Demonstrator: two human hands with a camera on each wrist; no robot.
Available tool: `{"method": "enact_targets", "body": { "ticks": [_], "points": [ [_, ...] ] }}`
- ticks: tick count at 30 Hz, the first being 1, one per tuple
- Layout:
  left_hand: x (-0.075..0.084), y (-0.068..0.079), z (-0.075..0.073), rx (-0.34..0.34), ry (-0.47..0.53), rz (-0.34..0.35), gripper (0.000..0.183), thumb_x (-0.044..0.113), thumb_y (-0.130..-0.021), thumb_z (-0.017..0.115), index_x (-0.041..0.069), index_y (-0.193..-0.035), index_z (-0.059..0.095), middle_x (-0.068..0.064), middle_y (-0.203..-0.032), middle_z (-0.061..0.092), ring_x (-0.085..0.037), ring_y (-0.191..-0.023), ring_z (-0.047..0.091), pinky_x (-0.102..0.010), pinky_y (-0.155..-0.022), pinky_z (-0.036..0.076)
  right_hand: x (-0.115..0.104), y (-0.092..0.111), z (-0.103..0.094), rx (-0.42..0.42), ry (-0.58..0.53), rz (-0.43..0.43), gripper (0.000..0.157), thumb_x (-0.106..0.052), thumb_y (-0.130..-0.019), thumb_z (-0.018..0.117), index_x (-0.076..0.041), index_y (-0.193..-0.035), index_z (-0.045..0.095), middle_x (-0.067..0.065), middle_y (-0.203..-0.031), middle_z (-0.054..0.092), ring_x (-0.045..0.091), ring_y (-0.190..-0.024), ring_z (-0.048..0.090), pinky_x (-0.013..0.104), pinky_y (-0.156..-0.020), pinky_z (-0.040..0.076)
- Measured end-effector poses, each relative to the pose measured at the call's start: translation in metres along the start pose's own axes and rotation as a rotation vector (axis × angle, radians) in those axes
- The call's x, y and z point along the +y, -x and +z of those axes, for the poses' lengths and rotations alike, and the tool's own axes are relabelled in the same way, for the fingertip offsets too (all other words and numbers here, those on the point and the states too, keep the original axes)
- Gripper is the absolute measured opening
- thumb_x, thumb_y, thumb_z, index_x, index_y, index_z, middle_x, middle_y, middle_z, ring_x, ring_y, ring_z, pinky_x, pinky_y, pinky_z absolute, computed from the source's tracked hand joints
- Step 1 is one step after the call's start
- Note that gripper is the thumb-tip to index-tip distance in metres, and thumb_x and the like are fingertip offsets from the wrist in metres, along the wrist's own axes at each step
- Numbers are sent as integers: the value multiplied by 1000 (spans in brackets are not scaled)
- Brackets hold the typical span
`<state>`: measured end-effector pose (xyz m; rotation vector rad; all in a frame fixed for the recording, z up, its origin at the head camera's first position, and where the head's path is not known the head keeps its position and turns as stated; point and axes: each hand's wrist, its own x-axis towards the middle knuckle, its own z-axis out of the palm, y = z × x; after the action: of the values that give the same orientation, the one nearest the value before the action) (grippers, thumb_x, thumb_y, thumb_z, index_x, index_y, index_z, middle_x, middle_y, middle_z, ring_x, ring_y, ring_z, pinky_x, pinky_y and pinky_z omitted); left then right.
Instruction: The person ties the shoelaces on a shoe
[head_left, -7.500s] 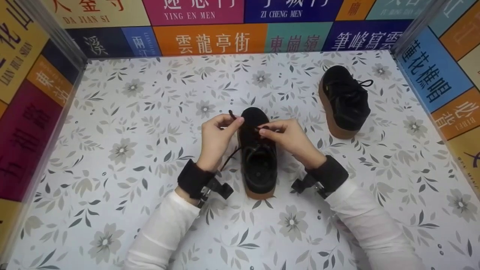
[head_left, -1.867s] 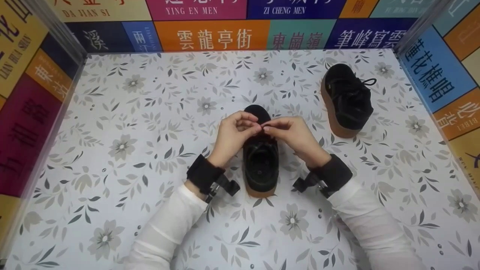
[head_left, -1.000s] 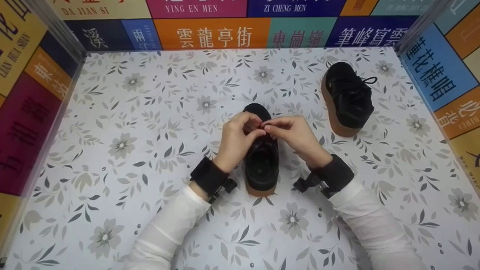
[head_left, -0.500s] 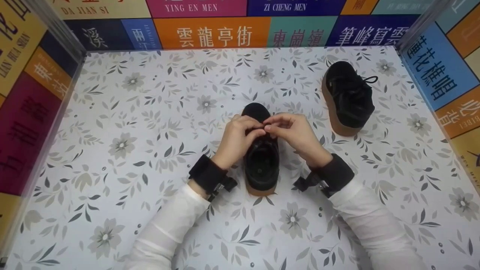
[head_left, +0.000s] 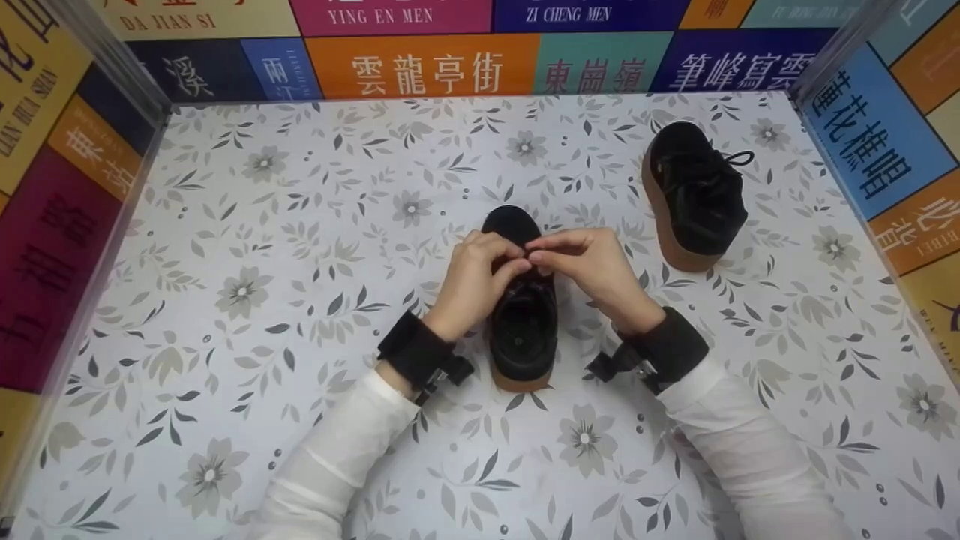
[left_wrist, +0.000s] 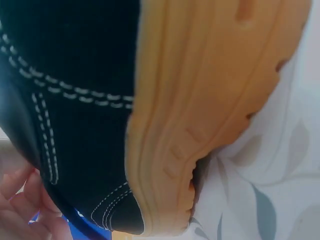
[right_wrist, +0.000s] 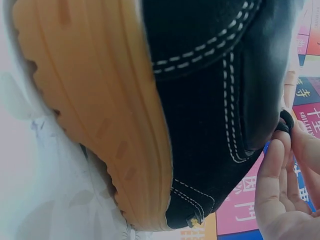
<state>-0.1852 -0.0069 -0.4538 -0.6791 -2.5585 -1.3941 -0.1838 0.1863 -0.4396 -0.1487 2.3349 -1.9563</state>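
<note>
A black shoe [head_left: 517, 367] with a tan gum sole stands mid-table, toe pointing away. Over its lacing my left hand [head_left: 469, 281] and right hand [head_left: 592, 270] meet at the fingertips. In the right wrist view, the thumb and fingers of the right hand [right_wrist: 285, 185] pinch a small loop of black shoelace [right_wrist: 286, 121]. The left hand's curled fingers [left_wrist: 32, 200] appear beside the shoe's side [left_wrist: 85, 135] in the left wrist view; a dark strand of lace [left_wrist: 72, 212] runs close to them. Much of the lace is hidden behind the fingers.
A second black shoe [head_left: 694, 199] stands at the back right, a lace loop sticking out on its right side. Panels with coloured lettering [head_left: 420, 67] wall the flower-patterned table [head_left: 300, 420] at the back and both sides.
Earlier the hands stood apart, the left holding up a lace end. They have since come together over the shoe's lacing. In the last second only the fingers shift slightly.
</note>
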Motion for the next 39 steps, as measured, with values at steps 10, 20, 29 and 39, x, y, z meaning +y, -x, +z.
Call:
{"method": "enact_targets", "body": {
  "ticks": [10, 20, 29, 39],
  "points": [
    [0, 1, -3, -52, -23, 4, 19, 18, -99, 74, 0, -103, 77, -15, -106, 77, -36, -105, 65, -50, -95, 47, 5, 7, -4, -65, 181, 22, 26, -9, -97, 77, 7, -118, 76, -8, -100, 80, -1, -84, 67, 15, -75, 53],
    [7, 3, -6, -41, -114, 36, 16, 16, -99, 74, 0, -101, 76, -14, -104, 76, -35, -103, 64, -49, -90, 46, 6, 10, -2, -76, 258, 11, 18, -7, -93, 76, 9, -100, 73, -19, -79, 65, 0, -71, 55, 16, -63, 45],
    [12, 6, -4, 9, -296, 116, 15, 18, -100, 73, 3, -100, 75, -10, -102, 76, -31, -102, 63, -47, -90, 45, 5, 10, 8, 30, 278, -39, 9, -4, -87, 74, 3, -84, 68, -15, -71, 61, -1, -65, 55, 14, -60, 45],
    [11, 10, 5, 166, -553, 278, 14, 21, -98, 75, 7, -97, 74, -7, -98, 75, -26, -101, 64, -40, -89, 45, 8, 9, 7, 13, 126, -30, 13, 4, -91, 65, -3, -81, 69, -8, -79, 65, 2, -71, 56, 16, -67, 46]
  ]
}}
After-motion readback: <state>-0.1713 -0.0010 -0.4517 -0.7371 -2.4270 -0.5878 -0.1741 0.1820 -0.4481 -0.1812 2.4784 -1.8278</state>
